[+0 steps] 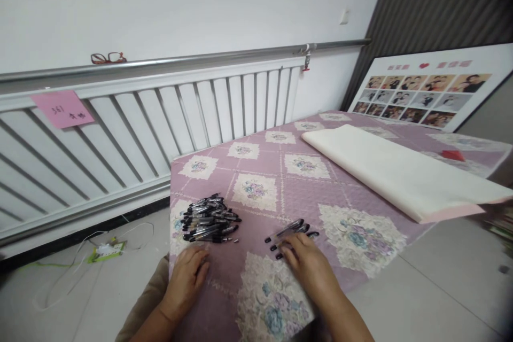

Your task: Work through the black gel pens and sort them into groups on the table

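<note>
A heap of black-capped pens (209, 219) lies on the pink flowered bedspread (280, 181), near its front left corner. My left hand (189, 276) rests flat on the cloth just below that heap, fingers stretched out and holding nothing. To the right lies a small group of a few pens (289, 231). My right hand (305, 263) lies over the near end of this group, fingers extended and touching the pens.
A folded cream blanket with a pink edge (401, 171) lies across the right of the bed. A white radiator (140, 123) lines the wall, with red glasses (108, 57) on its pipe. A photo board (425, 91) leans at the back right. A power strip (106, 250) lies on the floor.
</note>
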Motion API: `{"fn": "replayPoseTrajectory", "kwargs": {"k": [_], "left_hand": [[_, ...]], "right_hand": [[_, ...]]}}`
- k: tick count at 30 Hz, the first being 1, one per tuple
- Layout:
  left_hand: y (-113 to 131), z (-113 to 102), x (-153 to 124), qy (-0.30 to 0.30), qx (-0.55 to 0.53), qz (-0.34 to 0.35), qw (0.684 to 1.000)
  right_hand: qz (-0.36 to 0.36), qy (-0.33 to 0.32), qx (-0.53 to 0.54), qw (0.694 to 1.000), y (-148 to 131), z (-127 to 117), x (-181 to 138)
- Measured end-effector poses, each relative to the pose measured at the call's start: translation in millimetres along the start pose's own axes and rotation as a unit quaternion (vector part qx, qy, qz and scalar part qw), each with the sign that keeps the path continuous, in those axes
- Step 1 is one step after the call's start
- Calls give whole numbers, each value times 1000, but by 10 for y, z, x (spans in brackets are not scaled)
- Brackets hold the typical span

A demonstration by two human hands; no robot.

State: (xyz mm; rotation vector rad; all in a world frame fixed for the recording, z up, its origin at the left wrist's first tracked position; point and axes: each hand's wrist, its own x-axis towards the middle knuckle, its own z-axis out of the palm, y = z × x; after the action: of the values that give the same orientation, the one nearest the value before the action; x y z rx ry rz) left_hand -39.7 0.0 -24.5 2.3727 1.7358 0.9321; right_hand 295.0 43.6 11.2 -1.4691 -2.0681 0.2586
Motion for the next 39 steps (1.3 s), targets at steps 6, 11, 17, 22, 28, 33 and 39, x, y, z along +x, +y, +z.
{"fn": "replayPoseTrajectory", "kwargs": {"k": [6, 11, 17, 22, 28, 33, 39], "left_hand": [[63, 23, 38, -27, 75, -28, 996], [68, 75, 46, -42, 105, -45, 993], [64, 83, 46, -38, 111, -40, 992], [82, 35, 46, -36, 84, -16, 996], [124, 24, 53, -27, 119, -34, 992], [162, -3, 75, -34, 123, -44, 991], [163, -2, 64, -21, 118, -43, 992]], "right_hand": [[-55, -88, -25, 994, -461, 286, 165], [-67, -141, -60, 986, -771, 511, 328], [-87, -144, -63, 984, -889, 662, 482], [-85, -168, -92, 978, -861, 707, 517], [-71, -191, -99, 974, -844, 655, 498], [-61, -198, -107, 972, -854, 612, 480], [-73, -193, -71, 976, -787, 625, 432]]}}
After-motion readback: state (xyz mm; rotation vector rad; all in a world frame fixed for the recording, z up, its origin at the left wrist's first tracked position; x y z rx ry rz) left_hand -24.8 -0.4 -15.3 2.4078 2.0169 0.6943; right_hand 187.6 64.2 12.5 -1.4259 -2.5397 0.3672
